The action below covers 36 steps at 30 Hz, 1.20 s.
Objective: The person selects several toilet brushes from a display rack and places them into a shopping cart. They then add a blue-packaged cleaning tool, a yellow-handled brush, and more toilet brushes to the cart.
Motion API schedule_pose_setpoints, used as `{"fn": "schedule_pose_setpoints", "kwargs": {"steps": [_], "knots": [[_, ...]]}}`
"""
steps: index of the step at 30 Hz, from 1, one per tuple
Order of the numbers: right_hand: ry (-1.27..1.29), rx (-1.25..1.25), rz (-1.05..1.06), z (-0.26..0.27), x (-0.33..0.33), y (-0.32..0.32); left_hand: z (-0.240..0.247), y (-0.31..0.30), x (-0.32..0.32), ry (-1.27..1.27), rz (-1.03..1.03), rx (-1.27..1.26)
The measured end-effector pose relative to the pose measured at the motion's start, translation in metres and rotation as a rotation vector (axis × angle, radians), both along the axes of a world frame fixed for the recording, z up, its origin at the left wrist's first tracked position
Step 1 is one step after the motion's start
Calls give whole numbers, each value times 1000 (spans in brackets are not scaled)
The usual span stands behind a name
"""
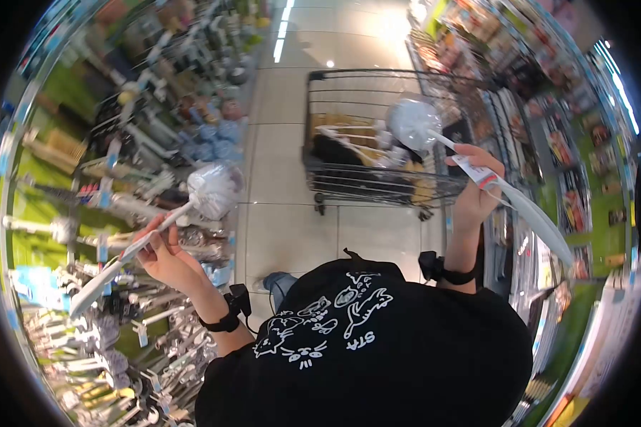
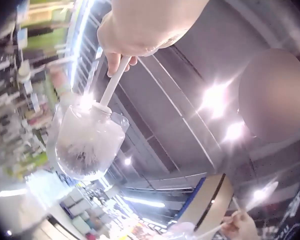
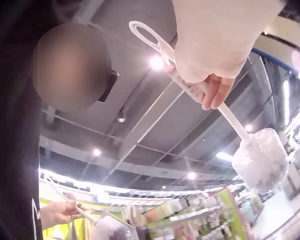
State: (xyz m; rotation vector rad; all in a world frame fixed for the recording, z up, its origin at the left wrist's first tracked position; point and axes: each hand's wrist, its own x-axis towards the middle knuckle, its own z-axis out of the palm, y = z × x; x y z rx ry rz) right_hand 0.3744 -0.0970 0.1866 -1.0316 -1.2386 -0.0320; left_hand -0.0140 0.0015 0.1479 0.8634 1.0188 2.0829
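Each hand grips a long white-handled brush whose round head is wrapped in clear plastic. The left hand [image 1: 167,260] holds its brush [image 1: 216,191] by the handle beside the left shelves; in the left wrist view the bristles of this brush [image 2: 87,142] show through the plastic. The right hand [image 1: 479,186] has its fingers round the other handle, and that brush head [image 1: 414,123] is seen above the cart. A paper tag [image 1: 475,171] hangs at the right hand. The right wrist view shows the wrapped head [image 3: 261,160] and a looped handle end [image 3: 145,34].
A wire shopping cart [image 1: 377,171] with several items inside stands ahead on the tiled floor [image 1: 281,171]. Shelves with hanging utensils [image 1: 121,341] line the left side. More packed shelves [image 1: 573,192] run along the right.
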Motion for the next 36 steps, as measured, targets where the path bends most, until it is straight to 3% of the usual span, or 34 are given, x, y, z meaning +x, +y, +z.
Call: {"fn": "schedule_pose_setpoints", "kwargs": {"steps": [5,9,12,16,22,23,26,29,32,34,36], "knots": [[36,-90,-320,-15,111,-94,-31,30,138,-133,-277,-88],[68,-100,-472,-28,157,-130,-69,74,241,-79,-521,-288],[66,-129,-542,-29,169,-136,-129,117,302,-179,-736,-419],[74,-140,-589,-40,184,-133,-206,173,373,12,-716,-695],[128,-266,-634,-52,204,-98,-300,243,421,746,-758,-1103],[123,-284,-620,-56,212,-91,-356,262,417,620,-738,-1057],[109,-357,-584,-61,233,-58,-370,250,426,300,-673,-1282],[125,-446,-517,-64,251,-23,-387,238,434,285,-661,-1462],[133,-535,-471,-65,265,8,-461,236,419,1046,-1053,-1359],[186,-594,-437,-68,274,26,-480,224,418,1760,-1200,-1005],[155,-685,-383,-68,287,45,-499,218,416,2032,-1215,-810]]}}
